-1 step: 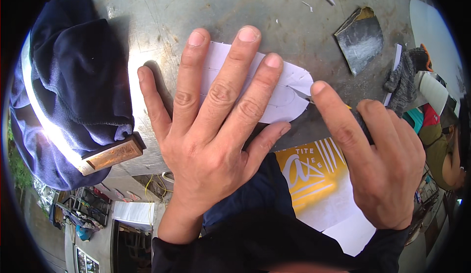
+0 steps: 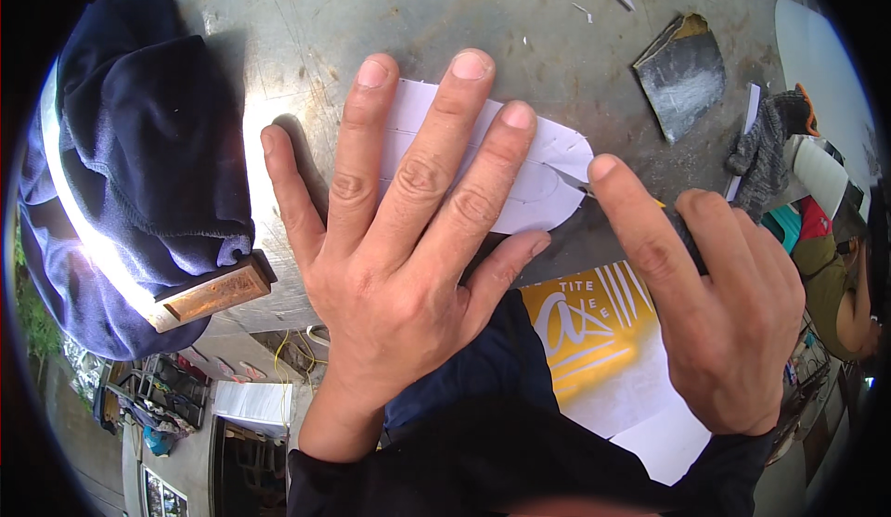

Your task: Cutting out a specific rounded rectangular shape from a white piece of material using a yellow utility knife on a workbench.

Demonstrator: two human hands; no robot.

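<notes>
White paper piece with a rounded end: flat on the grey metal tabletop, partly covered by the left hand, rounded end toward the right hand
Left hand: fingers spread wide and straight, laid over the paper
Right hand: fingers bent around a thin pointed tool, mostly hidden, its tip at the paper's rounded edge
Left side: heaped navy-blue cloth
Upper right: dark grey worn flat piece, well apart from the paper
</notes>
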